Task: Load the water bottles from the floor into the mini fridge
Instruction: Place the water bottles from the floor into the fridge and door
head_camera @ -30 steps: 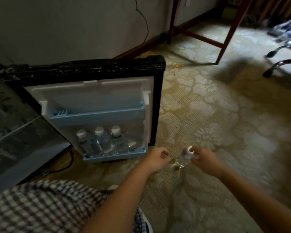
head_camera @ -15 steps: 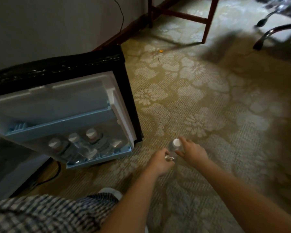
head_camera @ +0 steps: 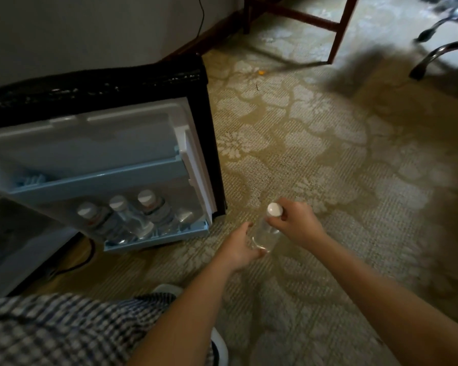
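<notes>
Fingers of the right hand (head_camera: pixel 295 224) curl around the neck of a clear water bottle (head_camera: pixel 265 233), just under its white cap (head_camera: pixel 274 209), so that grip is closed on the bottle. The bottle is tilted, cap up and away, its base low toward the left hand (head_camera: pixel 239 247). That hand is cupped beside the lower body of the bottle with fingers partly spread and fingertips meeting the base; whether it is truly clamping the bottle or only touching it cannot be told. Both forearms reach out from the bottom of the view over the patterned carpet (head_camera: pixel 328 154).

Just to the left stands the open fridge door (head_camera: pixel 111 154), its lower shelf (head_camera: pixel 156 237) holding three upright capped bottles (head_camera: pixel 132 217), with what may be a fourth at the right end, too dim to make out. The upper door shelf (head_camera: pixel 98 180) shows only a small ridged insert. The fridge cabinet is cut off at the left edge and dark. A checked garment (head_camera: pixel 50 326) fills the lower left, blurred, with a white shoe (head_camera: pixel 220 347) partly hidden under the left arm. Chair legs (head_camera: pixel 336 35) are cropped at the top.
</notes>
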Available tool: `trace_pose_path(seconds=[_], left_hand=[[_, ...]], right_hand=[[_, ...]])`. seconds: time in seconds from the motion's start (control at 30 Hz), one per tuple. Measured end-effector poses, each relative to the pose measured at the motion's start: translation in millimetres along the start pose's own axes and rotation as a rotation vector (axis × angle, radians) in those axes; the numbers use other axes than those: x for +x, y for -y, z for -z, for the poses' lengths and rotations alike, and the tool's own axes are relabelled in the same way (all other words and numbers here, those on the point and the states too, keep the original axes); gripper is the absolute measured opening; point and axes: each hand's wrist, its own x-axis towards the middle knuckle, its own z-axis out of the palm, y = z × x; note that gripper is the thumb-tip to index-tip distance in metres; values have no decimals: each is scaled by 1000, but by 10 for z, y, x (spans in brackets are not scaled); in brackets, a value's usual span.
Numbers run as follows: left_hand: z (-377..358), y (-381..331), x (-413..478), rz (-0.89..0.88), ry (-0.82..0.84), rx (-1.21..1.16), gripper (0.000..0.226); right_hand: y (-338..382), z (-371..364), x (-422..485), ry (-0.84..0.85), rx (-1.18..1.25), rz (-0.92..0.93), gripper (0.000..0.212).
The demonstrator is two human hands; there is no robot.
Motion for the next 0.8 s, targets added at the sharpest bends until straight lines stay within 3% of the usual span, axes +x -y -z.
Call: trace_pose_path(seconds=[0.27, 0.43, 0.6, 0.8], left_hand=[[557, 7, -359, -249, -287, -108, 64], [936, 64, -444, -121, -527, -7, 60], [1115, 268, -456, 33, -569, 14, 55], [1216, 468, -409, 58, -588, -161, 44]], right_hand=[[926, 429, -55, 17, 10, 330, 22], [1424, 359, 37, 26, 16, 455, 23], [1705, 77, 207, 70, -77, 521, 31], [1813, -239, 291, 83, -229, 568, 40]])
